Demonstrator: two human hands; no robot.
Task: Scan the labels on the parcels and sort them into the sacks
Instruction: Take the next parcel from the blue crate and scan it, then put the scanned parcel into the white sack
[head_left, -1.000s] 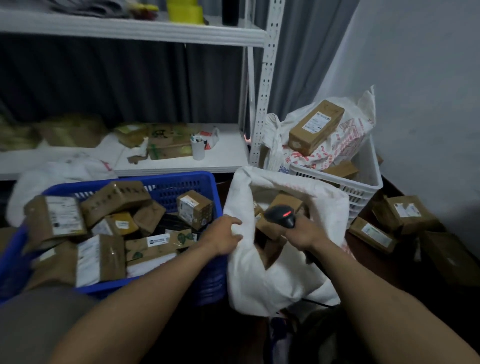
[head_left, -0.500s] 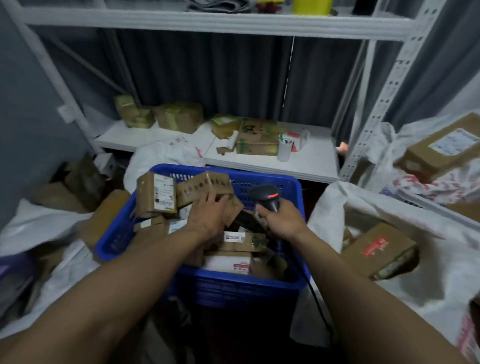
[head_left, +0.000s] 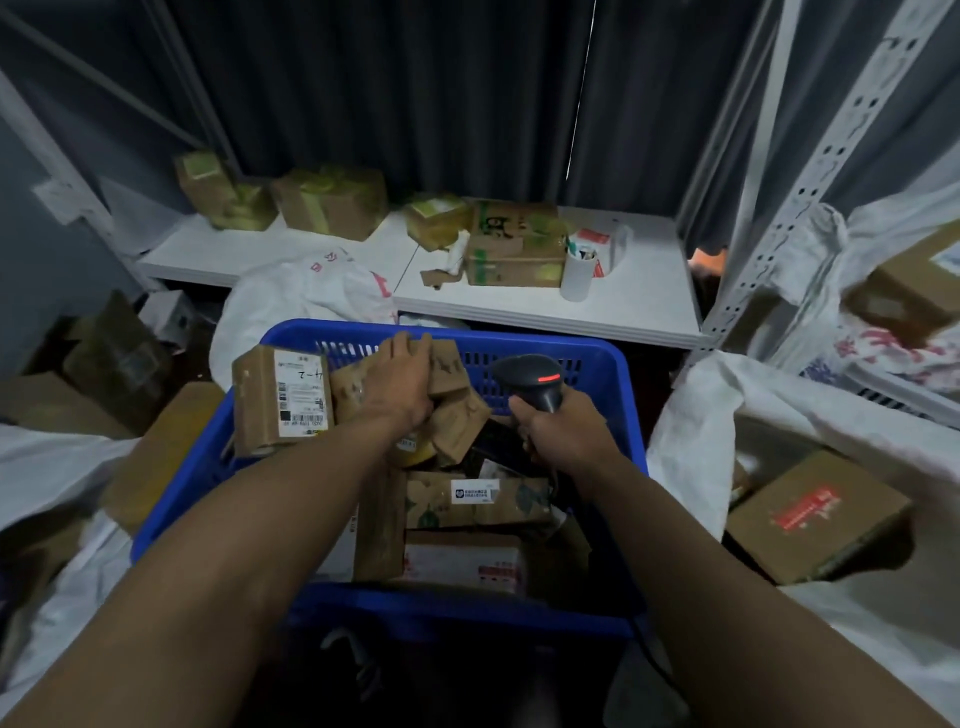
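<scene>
At the near edge of the blue plastic basket (head_left: 218, 499), our forearms cover parts of the flat brown parcels (head_left: 478, 499). Mid-basket, our right hand (head_left: 563, 431) wraps tightly round the handle of the black handheld scanner (head_left: 535, 382). The scanner's head, with a red light on top, points at the far rim, and its long axis leans away from us. By that rim our left hand (head_left: 400, 382) curls over a small brown cardboard parcel (head_left: 448, 366), hiding its label and length. At the left edge a labelled brown box (head_left: 280, 400) stands on end, label towards us. The white sack (head_left: 691, 431) to the right is cut off.
</scene>
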